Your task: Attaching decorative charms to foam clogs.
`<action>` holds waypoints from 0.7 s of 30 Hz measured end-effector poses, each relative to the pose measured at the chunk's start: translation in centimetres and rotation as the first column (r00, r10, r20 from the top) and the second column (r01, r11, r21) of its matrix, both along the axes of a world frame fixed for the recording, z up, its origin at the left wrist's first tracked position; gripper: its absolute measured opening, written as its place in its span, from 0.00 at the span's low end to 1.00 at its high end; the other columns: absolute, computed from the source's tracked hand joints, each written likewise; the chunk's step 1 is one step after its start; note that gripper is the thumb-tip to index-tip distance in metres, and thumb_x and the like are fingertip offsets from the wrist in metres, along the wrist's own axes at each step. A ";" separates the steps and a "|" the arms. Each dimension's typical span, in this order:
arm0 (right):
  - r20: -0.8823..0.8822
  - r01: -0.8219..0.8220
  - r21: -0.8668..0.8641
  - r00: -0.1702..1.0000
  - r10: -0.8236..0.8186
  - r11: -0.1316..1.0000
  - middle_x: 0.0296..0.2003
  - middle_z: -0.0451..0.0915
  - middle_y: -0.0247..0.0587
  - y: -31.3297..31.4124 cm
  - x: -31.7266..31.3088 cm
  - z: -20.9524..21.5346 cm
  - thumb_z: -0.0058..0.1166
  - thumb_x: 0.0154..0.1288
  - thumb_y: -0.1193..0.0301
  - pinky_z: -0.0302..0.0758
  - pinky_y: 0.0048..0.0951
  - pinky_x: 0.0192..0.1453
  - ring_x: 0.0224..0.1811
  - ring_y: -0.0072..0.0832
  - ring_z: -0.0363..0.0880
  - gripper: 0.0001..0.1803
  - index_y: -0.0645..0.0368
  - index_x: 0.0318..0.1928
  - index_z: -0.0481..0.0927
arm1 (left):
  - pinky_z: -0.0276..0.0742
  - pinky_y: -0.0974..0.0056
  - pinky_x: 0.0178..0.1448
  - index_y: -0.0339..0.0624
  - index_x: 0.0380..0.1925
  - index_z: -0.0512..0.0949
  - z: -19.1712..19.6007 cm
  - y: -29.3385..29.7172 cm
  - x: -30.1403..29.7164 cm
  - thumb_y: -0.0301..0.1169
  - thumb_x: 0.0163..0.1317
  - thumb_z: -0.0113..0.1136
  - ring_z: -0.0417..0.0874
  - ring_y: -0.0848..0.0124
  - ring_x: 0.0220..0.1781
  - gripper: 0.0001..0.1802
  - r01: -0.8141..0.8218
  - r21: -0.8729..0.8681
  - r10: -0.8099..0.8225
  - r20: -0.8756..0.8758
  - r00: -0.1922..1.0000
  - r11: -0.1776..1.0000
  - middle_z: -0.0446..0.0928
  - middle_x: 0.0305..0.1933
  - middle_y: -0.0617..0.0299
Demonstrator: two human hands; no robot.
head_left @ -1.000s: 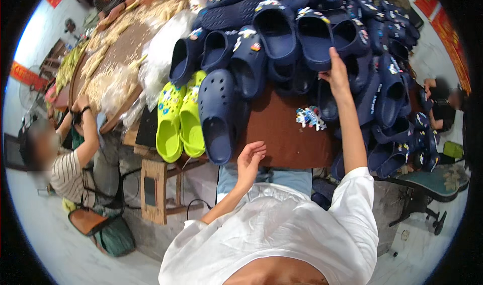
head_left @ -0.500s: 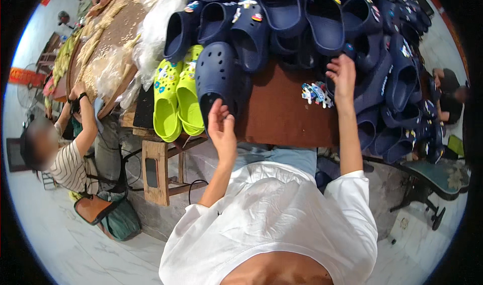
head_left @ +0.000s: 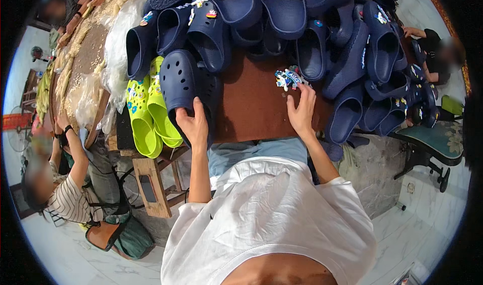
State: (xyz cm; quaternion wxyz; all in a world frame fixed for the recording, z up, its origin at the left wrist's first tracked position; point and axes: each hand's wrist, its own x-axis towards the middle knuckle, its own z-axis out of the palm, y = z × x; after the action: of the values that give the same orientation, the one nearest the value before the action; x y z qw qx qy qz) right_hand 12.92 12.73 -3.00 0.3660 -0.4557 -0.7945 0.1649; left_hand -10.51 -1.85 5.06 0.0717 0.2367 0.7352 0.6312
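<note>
Navy perforated clog (head_left: 177, 76): near the left end of the brown bench (head_left: 246, 101), its toe toward the far side; the vent holes I can see are bare, so I judge this upper to be undecorated so far.
Left hand (head_left: 193, 125): narrowed on that clog at its foot opening, thumb set apart along the near side; I cannot see all of the fingers within.
Right hand (head_left: 302, 113): moderately wide, thumb apart from the forefinger, with nothing visibly held; the forefinger's tip is at the near edge of the charms, and whether it touches them I cannot tell.
Shoe charms (head_left: 288, 78): a small loose heap, mostly white and blue, lying on the bench to the right of the bare clog; I count these as unplaced.
Second navy clog (head_left: 209, 91): just right of the first and partly covered by it; too little shows for me to judge its stage.
Lime-green clogs (head_left: 141, 111): a pair on the left, charms already on their uppers; I read them as decorated.
Stacked navy clogs (head_left: 284, 13): along the far and right sides; several carry charms and look finished to me, while others hide their uppers and remain undecided.
</note>
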 end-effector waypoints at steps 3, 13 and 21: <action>0.114 0.024 0.038 0.993 -0.028 0.999 0.54 0.64 0.59 1.3 1.2 -1.6 0.60 0.58 0.67 0.59 0.48 0.63 0.59 0.54 0.61 0.32 0.69 0.58 0.64 | 0.71 0.66 0.42 0.28 0.37 0.77 -0.4 -0.7 0.8 0.30 0.63 0.59 0.75 0.73 0.36 0.11 0.022 0.005 -0.022 -0.014 1.000 1.000 0.79 0.36 0.58; 0.311 -0.011 0.049 0.950 -0.004 0.999 0.56 0.64 0.64 4.8 0.6 -3.8 0.59 0.59 0.52 0.55 0.54 0.64 0.59 0.57 0.61 0.39 0.68 0.61 0.63 | 0.75 0.58 0.42 0.32 0.36 0.79 0.1 -0.8 10.1 0.23 0.53 0.61 0.81 0.51 0.36 0.10 0.416 -0.084 -0.424 -0.235 0.874 0.905 0.80 0.36 0.45; 0.150 0.063 0.099 0.986 -0.078 0.993 0.63 0.55 0.72 5.3 1.5 -4.5 0.58 0.61 0.55 0.52 0.56 0.67 0.63 0.65 0.55 0.40 0.66 0.65 0.58 | 0.74 0.52 0.38 0.28 0.33 0.77 -4.4 0.1 11.5 0.25 0.56 0.60 0.77 0.43 0.34 0.08 0.399 -0.291 -0.451 -0.144 0.881 0.870 0.76 0.34 0.39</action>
State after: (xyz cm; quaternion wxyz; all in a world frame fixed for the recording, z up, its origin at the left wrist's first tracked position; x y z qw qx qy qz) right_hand 14.46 18.06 -7.45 0.3302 -0.4772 -0.8106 0.0784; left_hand 1.01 -1.79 0.68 0.1621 0.4465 0.7422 0.4728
